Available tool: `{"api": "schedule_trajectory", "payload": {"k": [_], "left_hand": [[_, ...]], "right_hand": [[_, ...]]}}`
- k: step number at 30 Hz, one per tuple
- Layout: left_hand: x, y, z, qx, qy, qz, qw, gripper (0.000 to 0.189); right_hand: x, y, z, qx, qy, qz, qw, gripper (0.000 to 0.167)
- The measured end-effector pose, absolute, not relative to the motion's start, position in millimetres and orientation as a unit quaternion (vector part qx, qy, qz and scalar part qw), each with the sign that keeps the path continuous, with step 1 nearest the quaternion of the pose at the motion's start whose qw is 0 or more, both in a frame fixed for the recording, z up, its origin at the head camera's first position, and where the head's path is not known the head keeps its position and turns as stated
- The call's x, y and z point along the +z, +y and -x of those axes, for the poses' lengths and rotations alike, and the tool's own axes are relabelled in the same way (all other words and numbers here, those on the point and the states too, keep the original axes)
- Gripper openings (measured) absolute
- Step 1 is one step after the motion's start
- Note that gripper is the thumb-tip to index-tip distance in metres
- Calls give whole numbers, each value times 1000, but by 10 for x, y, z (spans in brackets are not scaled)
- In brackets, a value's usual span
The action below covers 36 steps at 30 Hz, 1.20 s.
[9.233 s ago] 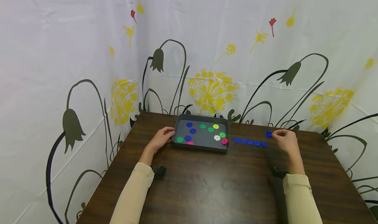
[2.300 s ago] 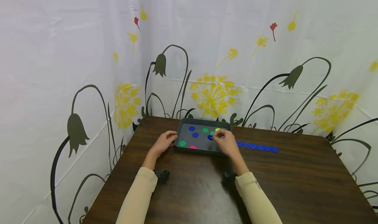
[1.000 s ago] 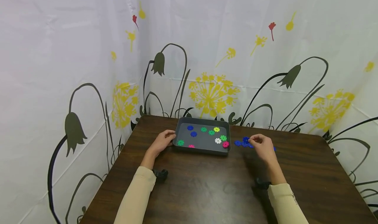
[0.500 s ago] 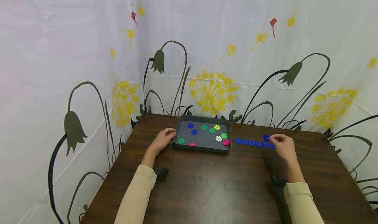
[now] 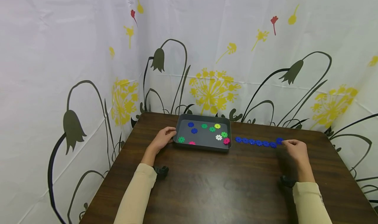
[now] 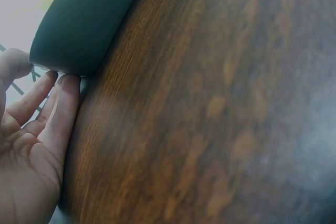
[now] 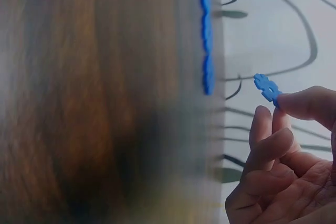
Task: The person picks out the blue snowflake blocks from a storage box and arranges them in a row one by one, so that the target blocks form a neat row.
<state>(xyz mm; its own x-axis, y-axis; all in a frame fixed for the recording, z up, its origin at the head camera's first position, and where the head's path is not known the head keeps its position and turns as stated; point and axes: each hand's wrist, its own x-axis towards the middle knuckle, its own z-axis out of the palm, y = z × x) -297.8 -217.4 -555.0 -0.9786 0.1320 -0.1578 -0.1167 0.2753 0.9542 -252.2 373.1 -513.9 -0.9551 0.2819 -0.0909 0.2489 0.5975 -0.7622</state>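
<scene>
Right hand [image 5: 297, 150]: fingertips closed on one blue disc [image 5: 279, 141], which is pinched at its edge between thumb and finger. Most of its face is left uncovered, presumably so that it can be seen and angled freely. Other fingers are loosely bent, nothing held in them.
Held disc position: raised off the table [image 5: 224, 191], just past the right end of the blue row [image 5: 259, 143], apart from it; tilted in the right wrist view.
Row layout: six blue pieces, laid flat to the right of the tray [image 5: 203, 147], roughly along the table's far edge. Neighbours are set touching or nearly so; whether they overlap cannot be told. Even spacing looks deliberate.
Left hand [image 5: 160, 138]: fingers loosely extended, tips rested against the tray's left end, thumb by the rim. Whether the rim is pinched cannot be told. Likely placed there to steady the tray.
Tray position: flat on the table near the far edge, probably set there for reach by both hands.
Tray contents: two blue discs [image 5: 194, 131], four green discs [image 5: 212, 129], one yellow disc [image 5: 217, 126], one white disc [image 5: 219, 137], two pink discs [image 5: 226, 141]. All are spread singly, which should leave edges free for pinching.
</scene>
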Motion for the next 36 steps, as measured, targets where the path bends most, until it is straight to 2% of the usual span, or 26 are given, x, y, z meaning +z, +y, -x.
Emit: {"api": "schedule_trajectory", "payload": {"k": [13,36], "left_hand": [[-5586,-2175,2997,601,793,-5,102,49],[-5588,-2178,3007,597,796,-12,98,49]], "right_hand": [[-5304,3907,2550,463,-865,193,1,51],[-5353,3852,2566,459,-863,212,10,49]]}}
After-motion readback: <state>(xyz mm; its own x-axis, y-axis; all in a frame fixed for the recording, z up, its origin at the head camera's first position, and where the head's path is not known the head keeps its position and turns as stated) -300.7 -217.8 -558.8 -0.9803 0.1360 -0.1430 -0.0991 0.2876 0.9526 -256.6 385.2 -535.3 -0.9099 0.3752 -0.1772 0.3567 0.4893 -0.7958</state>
